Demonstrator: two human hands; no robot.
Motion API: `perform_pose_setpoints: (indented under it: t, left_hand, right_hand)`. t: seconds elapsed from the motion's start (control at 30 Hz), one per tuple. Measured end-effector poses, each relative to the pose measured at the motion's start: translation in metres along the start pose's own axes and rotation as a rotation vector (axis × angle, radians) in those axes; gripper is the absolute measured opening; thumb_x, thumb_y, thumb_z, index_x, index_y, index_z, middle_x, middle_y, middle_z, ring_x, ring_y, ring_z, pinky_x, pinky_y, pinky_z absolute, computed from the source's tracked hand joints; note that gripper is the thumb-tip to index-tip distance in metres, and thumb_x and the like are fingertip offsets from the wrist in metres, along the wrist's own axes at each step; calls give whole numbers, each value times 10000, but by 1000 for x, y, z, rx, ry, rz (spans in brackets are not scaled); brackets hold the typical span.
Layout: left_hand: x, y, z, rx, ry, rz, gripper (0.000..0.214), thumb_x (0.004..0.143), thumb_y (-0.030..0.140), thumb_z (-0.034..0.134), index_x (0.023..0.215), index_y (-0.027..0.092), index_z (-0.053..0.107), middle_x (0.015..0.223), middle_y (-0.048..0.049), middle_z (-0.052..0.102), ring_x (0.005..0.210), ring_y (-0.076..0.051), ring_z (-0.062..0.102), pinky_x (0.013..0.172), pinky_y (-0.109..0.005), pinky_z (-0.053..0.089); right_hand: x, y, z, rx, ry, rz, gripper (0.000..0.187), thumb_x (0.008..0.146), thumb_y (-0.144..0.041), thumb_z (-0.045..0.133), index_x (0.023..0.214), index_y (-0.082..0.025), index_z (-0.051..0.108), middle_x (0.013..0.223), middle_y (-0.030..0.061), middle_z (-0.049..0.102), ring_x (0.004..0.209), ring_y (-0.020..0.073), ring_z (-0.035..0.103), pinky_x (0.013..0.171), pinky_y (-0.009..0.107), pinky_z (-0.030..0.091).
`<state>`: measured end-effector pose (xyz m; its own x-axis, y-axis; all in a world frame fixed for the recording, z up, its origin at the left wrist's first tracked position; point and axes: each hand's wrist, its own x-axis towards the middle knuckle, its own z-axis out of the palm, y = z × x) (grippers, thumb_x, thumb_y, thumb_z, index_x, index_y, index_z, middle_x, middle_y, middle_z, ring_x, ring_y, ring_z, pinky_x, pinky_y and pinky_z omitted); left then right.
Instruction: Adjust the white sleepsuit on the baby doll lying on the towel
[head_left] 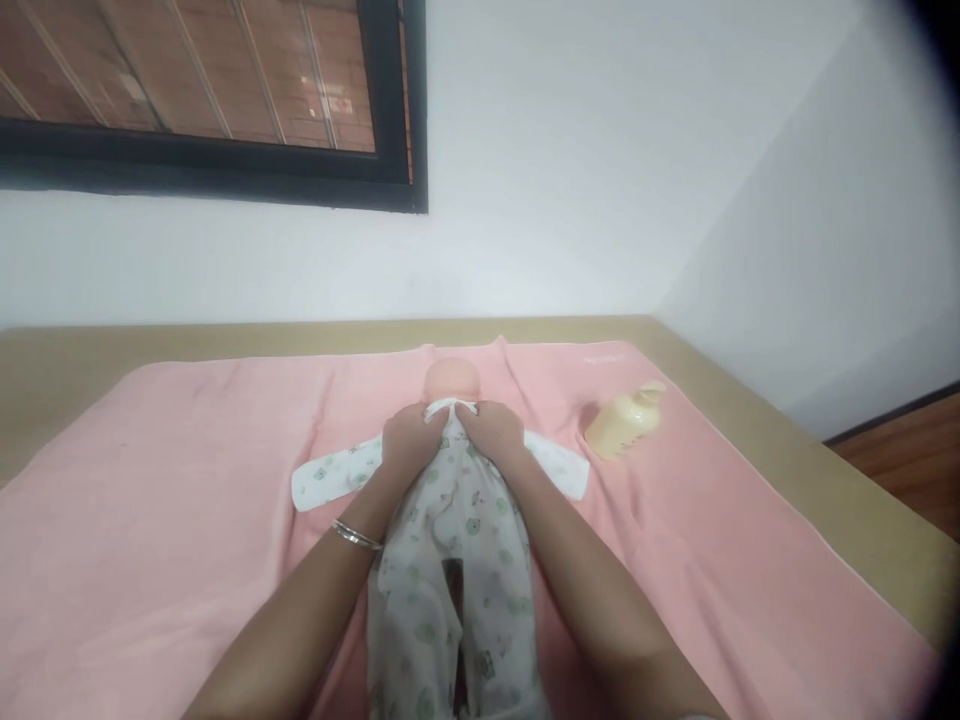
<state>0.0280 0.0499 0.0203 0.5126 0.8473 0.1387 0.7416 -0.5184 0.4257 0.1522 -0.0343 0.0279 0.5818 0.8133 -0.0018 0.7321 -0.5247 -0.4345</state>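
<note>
A baby doll [451, 378] lies on its back on a pink blanket, its head toward the wall. It wears a white romper [474, 510] with a green leaf-and-animal print, both sleeves spread out sideways and the legs reaching toward me. At the neckline my left hand [412, 437] is closed on the left side of the romper's collar. My right hand [496, 430] pinches the collar's right side, thumbs almost meeting in the middle. My forearms cover parts of the sleeves, and the doll's face cannot be made out. A dark gap shows between the romper's legs.
The pink blanket [187, 500] has several folds and covers most of a tan surface [720, 385]. A pale yellow baby bottle [624, 424] lies tilted to the right of the doll. Behind are a white wall [555, 180] and a black-framed window [394, 120].
</note>
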Motion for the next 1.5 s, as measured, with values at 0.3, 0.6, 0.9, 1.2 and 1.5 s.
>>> perform_pose_setpoints:
  t: [0.3, 0.6, 0.9, 1.2, 1.5]
  left_hand:
    - [-2, 0, 1, -26, 28, 14, 474, 834, 558, 329, 776, 181, 610, 816, -71, 661, 738, -210, 583, 658, -292, 385]
    - [-3, 0, 2, -38, 31, 10, 473, 832, 565, 335, 773, 187, 613, 807, -67, 659, 754, -218, 585, 662, -295, 391]
    - [-3, 2, 2, -39, 20, -1, 476, 834, 560, 340, 793, 178, 620, 830, -72, 661, 774, -219, 588, 686, -298, 405]
    - [-4, 4, 0, -38, 3, -18, 481, 835, 553, 344, 807, 169, 632, 821, -78, 661, 773, -215, 586, 697, -293, 404]
    - [-3, 1, 1, -56, 12, 1, 488, 837, 556, 332, 849, 178, 640, 873, -76, 666, 809, -222, 589, 713, -298, 407]
  right_hand:
    - [1, 2, 2, -21, 7, 0, 625, 864, -601, 237, 902, -162, 681, 889, 130, 673, 827, 228, 599, 698, 292, 390]
    - [-1, 2, 0, -19, 14, 2, 622, 859, -613, 244, 885, -164, 675, 887, 128, 672, 818, 235, 600, 685, 297, 394]
    - [-1, 3, 0, -24, 0, 8, 627, 863, -617, 243, 877, -162, 674, 888, 129, 670, 831, 230, 598, 708, 292, 396]
    - [-2, 1, -2, -20, -13, 23, 618, 869, -604, 249, 907, -160, 677, 913, 133, 668, 862, 238, 598, 737, 303, 396]
    - [-3, -1, -3, -19, -4, 22, 606, 866, -600, 264, 887, -162, 682, 898, 124, 673, 840, 232, 603, 711, 294, 404]
